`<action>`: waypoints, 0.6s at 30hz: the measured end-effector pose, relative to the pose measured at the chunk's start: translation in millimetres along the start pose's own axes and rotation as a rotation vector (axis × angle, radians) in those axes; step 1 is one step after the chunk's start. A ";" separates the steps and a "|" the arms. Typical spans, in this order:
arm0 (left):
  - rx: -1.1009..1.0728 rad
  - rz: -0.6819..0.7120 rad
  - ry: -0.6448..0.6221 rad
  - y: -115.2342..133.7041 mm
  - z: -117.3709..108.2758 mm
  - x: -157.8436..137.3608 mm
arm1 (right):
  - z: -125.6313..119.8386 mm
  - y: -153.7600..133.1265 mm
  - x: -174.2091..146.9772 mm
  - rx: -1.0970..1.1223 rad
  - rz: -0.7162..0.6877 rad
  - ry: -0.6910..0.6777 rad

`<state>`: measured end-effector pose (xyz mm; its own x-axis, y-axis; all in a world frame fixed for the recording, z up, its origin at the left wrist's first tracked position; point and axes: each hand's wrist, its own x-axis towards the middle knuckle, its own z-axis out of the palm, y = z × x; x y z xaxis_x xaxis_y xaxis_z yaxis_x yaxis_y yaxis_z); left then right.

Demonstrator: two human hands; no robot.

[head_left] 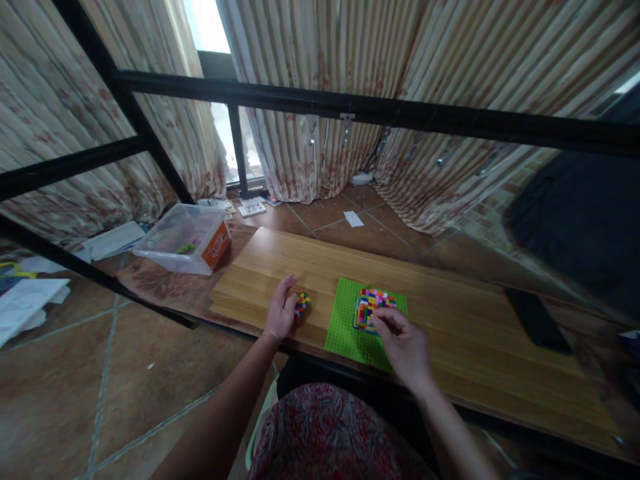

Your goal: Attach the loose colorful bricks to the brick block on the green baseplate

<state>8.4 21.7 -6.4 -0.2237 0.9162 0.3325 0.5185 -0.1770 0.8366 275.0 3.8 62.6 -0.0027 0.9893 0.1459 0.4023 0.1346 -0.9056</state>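
My left hand (282, 312) rests on its edge on the wooden board, fingers stretched out, cupped beside a small pile of colourful toy bricks (303, 303). A green baseplate (344, 327) lies to the right of the pile. On it stands a block of many small coloured bricks (373, 301), packed in rows. Over the near right corner of this block is my right hand (406, 347), thumb and fingertips pinched together. Whatever sits between those fingertips is too small to make out.
A clear plastic box (175, 257) with an orange label and a few green pieces stands left of the wooden board (460, 320). A black phone-like slab (537, 320) lies at the right. Dark metal bars (300, 100) cross beyond the board, before striped curtains (350, 40).
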 end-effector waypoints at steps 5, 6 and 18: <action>-0.433 -0.202 0.208 -3.8 0.9 5.6 | -14.5 11.6 1.5 -0.025 0.021 0.075; -0.456 -0.211 0.214 -3.6 1.0 6.2 | -16.9 13.5 2.0 -0.032 0.024 0.083; -0.362 -0.223 0.137 -3.1 -2.8 9.5 | -31.8 27.9 39.4 -0.135 -0.054 0.206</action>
<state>2.4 30.0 -4.6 -0.4170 0.8945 0.1610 0.1286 -0.1172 0.9847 315.3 44.7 55.7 0.1534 0.9466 0.2837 0.5254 0.1650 -0.8347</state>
